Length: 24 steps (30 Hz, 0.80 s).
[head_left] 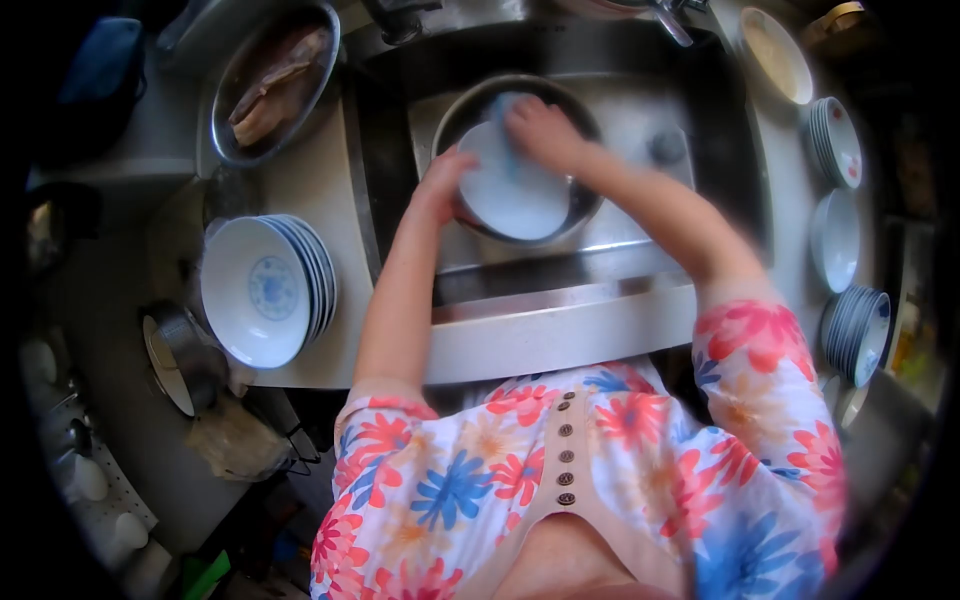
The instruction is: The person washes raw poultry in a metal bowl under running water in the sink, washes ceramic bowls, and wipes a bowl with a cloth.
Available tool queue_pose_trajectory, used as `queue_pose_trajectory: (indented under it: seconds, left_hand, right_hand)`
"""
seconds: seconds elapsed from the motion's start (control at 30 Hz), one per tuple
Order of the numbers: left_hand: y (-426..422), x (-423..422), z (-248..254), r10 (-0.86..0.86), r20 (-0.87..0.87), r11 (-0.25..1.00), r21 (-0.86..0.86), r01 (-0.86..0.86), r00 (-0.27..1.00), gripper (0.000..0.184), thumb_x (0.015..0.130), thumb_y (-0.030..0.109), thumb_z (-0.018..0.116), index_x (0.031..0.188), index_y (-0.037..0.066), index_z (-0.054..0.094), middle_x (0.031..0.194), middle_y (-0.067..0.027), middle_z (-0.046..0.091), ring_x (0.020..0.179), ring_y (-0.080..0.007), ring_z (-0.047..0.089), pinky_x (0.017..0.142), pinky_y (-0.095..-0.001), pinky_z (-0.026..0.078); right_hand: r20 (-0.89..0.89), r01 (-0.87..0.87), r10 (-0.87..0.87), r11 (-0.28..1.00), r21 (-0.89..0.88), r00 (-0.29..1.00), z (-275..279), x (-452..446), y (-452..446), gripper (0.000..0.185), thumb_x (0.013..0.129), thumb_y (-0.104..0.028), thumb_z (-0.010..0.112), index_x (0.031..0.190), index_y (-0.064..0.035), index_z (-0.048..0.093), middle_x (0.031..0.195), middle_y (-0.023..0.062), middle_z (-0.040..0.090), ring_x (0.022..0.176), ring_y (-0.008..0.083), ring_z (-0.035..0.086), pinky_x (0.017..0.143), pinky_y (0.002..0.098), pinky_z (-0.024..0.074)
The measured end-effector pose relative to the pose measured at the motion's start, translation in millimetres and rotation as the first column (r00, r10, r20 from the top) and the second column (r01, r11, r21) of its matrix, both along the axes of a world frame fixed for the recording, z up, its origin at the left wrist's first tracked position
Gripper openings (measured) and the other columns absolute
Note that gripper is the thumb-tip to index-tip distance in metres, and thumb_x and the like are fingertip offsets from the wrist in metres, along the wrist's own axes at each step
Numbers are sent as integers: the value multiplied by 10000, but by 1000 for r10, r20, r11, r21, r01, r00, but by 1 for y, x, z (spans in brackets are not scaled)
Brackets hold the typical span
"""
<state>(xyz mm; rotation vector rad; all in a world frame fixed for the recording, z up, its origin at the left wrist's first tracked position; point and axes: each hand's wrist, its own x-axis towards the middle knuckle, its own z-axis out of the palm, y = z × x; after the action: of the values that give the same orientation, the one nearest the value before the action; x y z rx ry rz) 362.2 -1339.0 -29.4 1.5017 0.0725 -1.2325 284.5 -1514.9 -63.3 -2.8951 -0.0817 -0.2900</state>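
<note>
A white bowl (515,195) is tilted over a round metal basin (470,100) that stands in the sink (640,110). My left hand (443,185) grips the bowl's left rim. My right hand (545,135) is closed on a pale blue cloth (507,108), which lies against the bowl's upper part. Motion blurs the cloth and the right fingers a little. Whatever is under the bowl inside the basin is hidden.
Left of the sink stands a stack of white bowls (255,290), with an oval metal dish (225,125) holding food behind it. Along the right counter are an oval plate (775,55), stacked bowls (835,140), a single bowl (836,240) and another stack (857,333).
</note>
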Motion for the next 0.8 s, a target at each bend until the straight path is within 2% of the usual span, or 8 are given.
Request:
queue_pose_trajectory:
  seconds: [0.1,0.17,0.27,0.37,0.5,0.57,0.7,0.8]
  left_hand:
    - [-3,-1,-3,-43,147,997,-56,52,988,590,600,78,469,1187,116,441,925,-86,543,791,-221,555,625,-353,499]
    - [-7,-3,0,-130,400,990,-3,143,907,589,595,70,457,1183,107,449,945,-90,557,806,-214,555,669,-324,478]
    - [-12,-19,32,-358,721,934,284,219,593,549,602,75,419,1147,116,481,950,-140,577,848,-229,557,738,-301,435]
    - [-13,-26,69,-530,664,846,455,279,526,542,596,82,421,1130,144,488,942,-194,554,864,-295,548,763,-326,422]
    - [3,-34,87,-517,822,848,454,272,238,548,638,45,440,1162,200,454,908,-183,498,866,-353,506,765,-394,415]
    - [7,-40,104,-428,900,881,394,263,82,515,664,25,484,1159,167,455,972,-185,477,893,-356,494,776,-388,411]
    - [20,-47,145,-220,975,955,220,198,-21,503,697,14,534,1181,79,412,1046,-181,465,971,-342,473,826,-373,389]
    - [49,-38,155,-50,993,988,34,151,105,520,693,-43,402,1206,45,381,1120,-168,450,1046,-314,443,901,-351,327]
  right_hand:
    - [-276,225,-63,760,609,959,11,10,-2,535,613,-184,705,1059,-84,428,936,119,549,915,291,514,753,364,421]
    - [-265,264,-84,572,777,961,-5,9,-6,505,634,-197,713,1068,-82,480,940,90,582,879,224,551,752,313,428]
    - [-487,454,90,250,855,868,-7,0,-11,380,660,-146,694,1017,-95,571,929,16,583,883,109,520,773,261,411]
    - [-408,416,203,-1,909,890,7,-12,-6,354,663,-130,687,999,-100,580,905,8,584,834,102,520,763,255,412]
    - [-354,240,162,478,845,921,-17,-22,-14,370,637,-186,672,971,-56,581,841,78,610,780,161,546,744,277,424]
    - [-552,266,-40,904,335,833,22,-44,-11,444,645,-206,637,1044,-40,535,873,136,606,810,226,573,746,293,436]
    - [-364,459,-279,524,717,889,55,-102,-41,452,677,-195,603,1082,-23,504,898,155,597,834,268,583,737,304,453]
    - [-466,684,-628,150,714,624,115,-185,-74,285,795,-239,529,977,-21,546,780,65,594,565,96,570,433,207,429]
